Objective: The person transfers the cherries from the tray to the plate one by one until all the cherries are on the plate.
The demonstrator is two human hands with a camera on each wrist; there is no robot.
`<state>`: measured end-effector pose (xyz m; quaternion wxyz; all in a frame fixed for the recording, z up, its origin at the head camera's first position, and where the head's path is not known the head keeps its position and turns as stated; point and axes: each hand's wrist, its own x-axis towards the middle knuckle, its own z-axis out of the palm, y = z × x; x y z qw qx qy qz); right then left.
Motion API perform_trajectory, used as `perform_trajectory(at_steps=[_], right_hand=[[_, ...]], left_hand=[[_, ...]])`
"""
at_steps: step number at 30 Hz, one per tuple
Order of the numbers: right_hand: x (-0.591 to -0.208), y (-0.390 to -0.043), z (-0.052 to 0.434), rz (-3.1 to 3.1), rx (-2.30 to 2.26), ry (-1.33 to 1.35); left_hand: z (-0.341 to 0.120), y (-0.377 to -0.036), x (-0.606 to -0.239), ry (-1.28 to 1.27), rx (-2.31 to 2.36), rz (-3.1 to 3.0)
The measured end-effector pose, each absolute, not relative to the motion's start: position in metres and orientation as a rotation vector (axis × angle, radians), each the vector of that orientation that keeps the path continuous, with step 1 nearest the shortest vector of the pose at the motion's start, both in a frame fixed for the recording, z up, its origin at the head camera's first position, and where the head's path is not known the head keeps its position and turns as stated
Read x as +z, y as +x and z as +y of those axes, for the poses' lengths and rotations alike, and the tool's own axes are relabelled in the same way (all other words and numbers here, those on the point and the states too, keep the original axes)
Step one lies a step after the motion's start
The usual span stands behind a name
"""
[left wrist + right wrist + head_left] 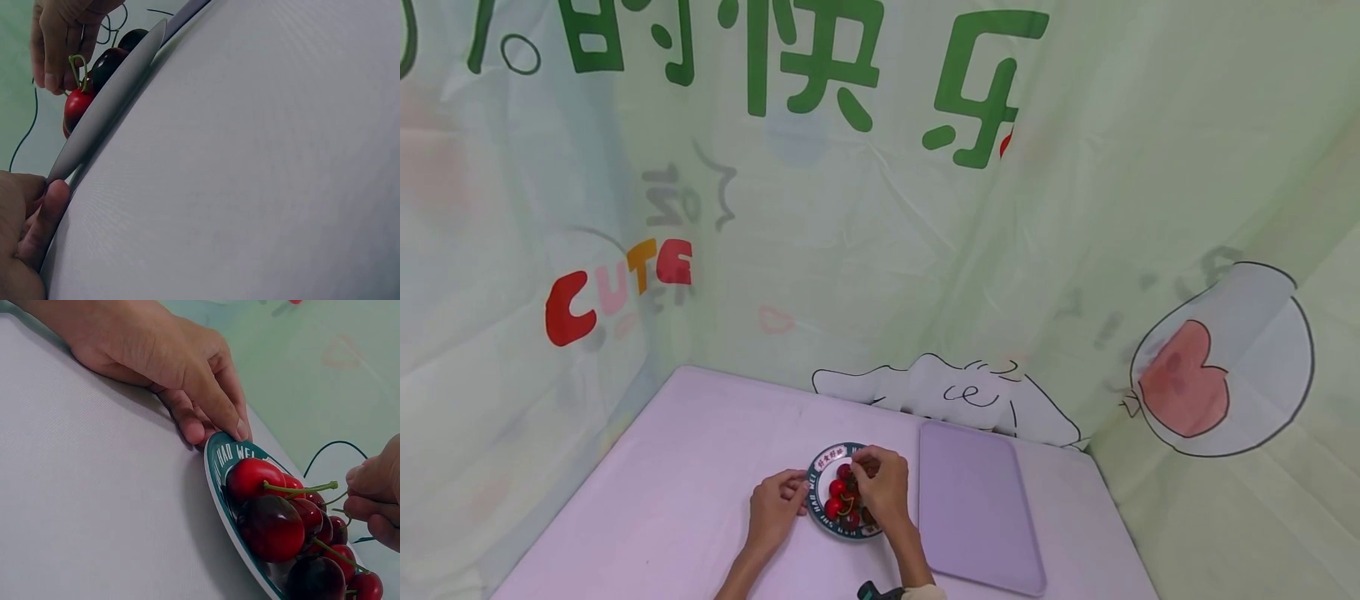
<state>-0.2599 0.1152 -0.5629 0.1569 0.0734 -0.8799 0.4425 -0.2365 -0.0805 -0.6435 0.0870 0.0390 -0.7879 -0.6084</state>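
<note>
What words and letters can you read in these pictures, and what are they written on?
"CUTE" in red, pink and orange letters, on the backdrop cloth.
"快乐" in big green characters, on the same cloth, top; the green shapes to their left are cut off.
"HAD WEL" in white letters, on the teal rim of the plate of cherries; the rest is hidden.
Red label on the plate's rim in the head view: too small to read.
Faint grey marks on the cloth: too blurred.
</note>
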Motion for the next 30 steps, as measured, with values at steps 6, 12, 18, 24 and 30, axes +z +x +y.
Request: perform_trajectory(at_steps=[6,12,18,24,30], right_hand=[[-0.558,-0.255,0.117,-2.507,1.227,0.235],[-0.552,-0.25,0.12,-2.455,1.238,0.241],[-0.549,-0.244,0.129,-2.391,1.267,0.158],[-0.545,-0.239,0.144,-2.306,1.285,0.067],[-0.551,-0.242,0.163,-2.311,1.243,-0.073]], left_hand=[[-0.08,-0.236,-0.644,0.116,-1.805,-2.353],[-0.081,-0.238,-0.64,0.109,-1.794,-2.354],[-0.082,-0.236,-0.638,0.117,-1.806,-2.337],[-0.084,-0.235,-0.636,0.113,-1.852,-2.298],[-0.086,-0.233,-0.635,0.141,-1.877,-2.289]])
